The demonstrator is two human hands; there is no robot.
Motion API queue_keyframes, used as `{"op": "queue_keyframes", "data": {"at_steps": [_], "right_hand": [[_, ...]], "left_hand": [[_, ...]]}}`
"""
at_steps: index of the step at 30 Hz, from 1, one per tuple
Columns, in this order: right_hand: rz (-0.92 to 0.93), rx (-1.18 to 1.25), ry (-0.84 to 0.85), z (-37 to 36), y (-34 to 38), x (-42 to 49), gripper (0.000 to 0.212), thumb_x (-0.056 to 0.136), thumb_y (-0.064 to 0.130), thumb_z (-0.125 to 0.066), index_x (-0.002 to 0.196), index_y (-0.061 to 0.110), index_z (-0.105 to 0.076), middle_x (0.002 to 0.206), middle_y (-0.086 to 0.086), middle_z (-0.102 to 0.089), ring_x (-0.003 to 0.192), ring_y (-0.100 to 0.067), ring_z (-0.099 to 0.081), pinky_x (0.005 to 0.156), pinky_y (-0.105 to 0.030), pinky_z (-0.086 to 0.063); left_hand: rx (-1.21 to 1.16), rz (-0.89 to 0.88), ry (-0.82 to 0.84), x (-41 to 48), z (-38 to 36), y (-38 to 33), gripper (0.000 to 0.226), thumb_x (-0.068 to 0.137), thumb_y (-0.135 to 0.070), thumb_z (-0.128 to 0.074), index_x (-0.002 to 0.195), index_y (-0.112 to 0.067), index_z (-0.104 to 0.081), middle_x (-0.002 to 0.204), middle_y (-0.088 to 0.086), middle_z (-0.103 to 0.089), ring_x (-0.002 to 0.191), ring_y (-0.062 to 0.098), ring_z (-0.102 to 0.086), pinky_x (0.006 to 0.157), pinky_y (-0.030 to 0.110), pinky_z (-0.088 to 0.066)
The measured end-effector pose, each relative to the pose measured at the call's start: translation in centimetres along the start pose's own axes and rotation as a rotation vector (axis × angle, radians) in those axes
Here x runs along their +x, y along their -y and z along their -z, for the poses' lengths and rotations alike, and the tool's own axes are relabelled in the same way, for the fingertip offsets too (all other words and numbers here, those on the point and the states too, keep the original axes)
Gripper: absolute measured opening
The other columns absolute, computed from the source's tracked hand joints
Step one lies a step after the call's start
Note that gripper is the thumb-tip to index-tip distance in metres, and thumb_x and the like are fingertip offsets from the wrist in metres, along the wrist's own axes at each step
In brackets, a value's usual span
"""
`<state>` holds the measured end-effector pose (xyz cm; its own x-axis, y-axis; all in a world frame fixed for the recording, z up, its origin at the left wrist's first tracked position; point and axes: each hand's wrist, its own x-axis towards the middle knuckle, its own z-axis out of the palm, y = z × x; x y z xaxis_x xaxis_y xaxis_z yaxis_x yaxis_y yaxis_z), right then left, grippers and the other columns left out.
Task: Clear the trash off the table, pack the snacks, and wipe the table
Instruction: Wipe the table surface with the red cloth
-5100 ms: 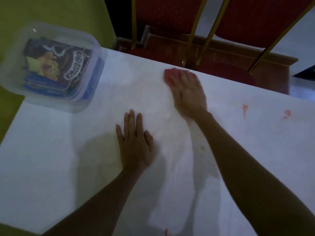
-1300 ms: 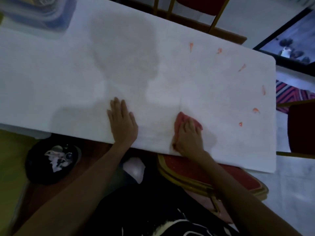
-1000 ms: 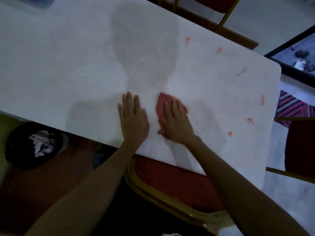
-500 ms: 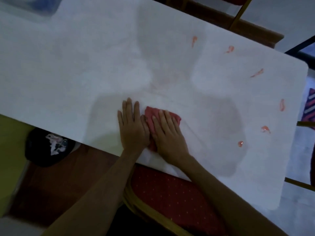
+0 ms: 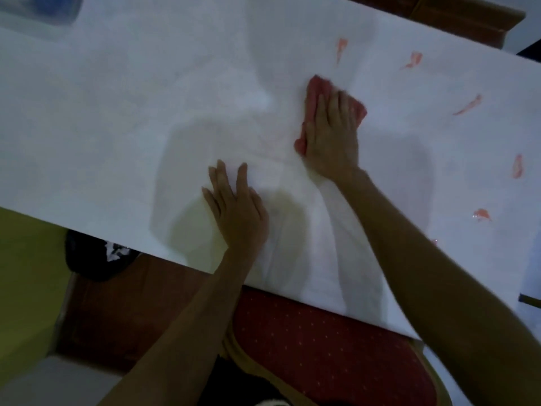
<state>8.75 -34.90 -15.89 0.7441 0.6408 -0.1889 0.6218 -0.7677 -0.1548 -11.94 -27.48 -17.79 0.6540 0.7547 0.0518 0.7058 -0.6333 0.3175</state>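
Note:
A white table fills the upper view. My right hand lies flat on a crumpled pink cloth and presses it to the table top, right of centre. My left hand rests flat with fingers apart near the table's near edge, apart from the cloth. Several reddish smears, one of them just beyond the cloth, mark the right part of the table. The corner of a clear snack box shows at the top left.
A red chair seat with a gold frame sits under the near edge. A black trash bin with white scraps stands on the floor at the left. Another chair's wooden base lies beyond the far edge.
My right hand has slid the pink cloth away from my left hand, up and to the right toward the far smears. My left hand stays flat near the near edge.

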Motion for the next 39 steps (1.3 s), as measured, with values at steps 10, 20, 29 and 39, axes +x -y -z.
{"op": "queue_keyframes", "data": {"at_steps": [10,20,29,39], "right_hand": [[0.104,0.098,0.022,0.4,-4.2,-2.0,0.078,0.101,0.059,-0.006,0.157,0.009,-0.024,0.165,-0.014,-0.02,0.153,-0.03,-0.015,0.124,-0.049,-0.016],[-0.23,0.091,-0.116,3.3,-2.2,12.3,0.07,0.103,0.046,-0.032,0.16,0.013,-0.007,0.167,-0.014,-0.004,0.154,-0.036,0.001,0.122,-0.051,0.003],[0.026,-0.036,-0.134,3.0,-7.9,12.9,0.081,0.097,0.04,-0.05,0.16,0.018,-0.004,0.168,-0.008,-0.007,0.154,-0.031,-0.007,0.124,-0.051,-0.01],[0.11,0.081,-0.081,1.3,2.6,9.9,0.06,0.106,0.044,-0.022,0.159,0.017,-0.014,0.167,-0.011,-0.006,0.154,-0.033,0.001,0.123,-0.056,-0.006]], "left_hand": [[0.035,-0.231,0.068,13.6,-2.7,-5.1,0.051,0.102,-0.03,-0.03,0.153,-0.027,-0.036,0.164,0.018,-0.018,0.153,0.033,-0.011,0.123,0.054,-0.012],[0.063,-0.334,0.029,15.6,-3.8,-7.1,0.051,0.104,-0.03,-0.026,0.154,-0.021,-0.033,0.164,0.014,-0.02,0.154,0.027,-0.011,0.123,0.051,-0.013],[0.04,-0.354,-0.054,15.8,-3.9,-7.2,0.049,0.103,-0.023,-0.033,0.149,-0.006,-0.041,0.16,0.016,-0.03,0.152,0.029,-0.02,0.122,0.051,-0.018],[0.102,-0.365,0.022,16.0,-4.0,-6.8,0.056,0.103,-0.033,-0.031,0.152,-0.006,-0.034,0.162,0.016,-0.025,0.153,0.03,-0.015,0.124,0.052,-0.013]]}}
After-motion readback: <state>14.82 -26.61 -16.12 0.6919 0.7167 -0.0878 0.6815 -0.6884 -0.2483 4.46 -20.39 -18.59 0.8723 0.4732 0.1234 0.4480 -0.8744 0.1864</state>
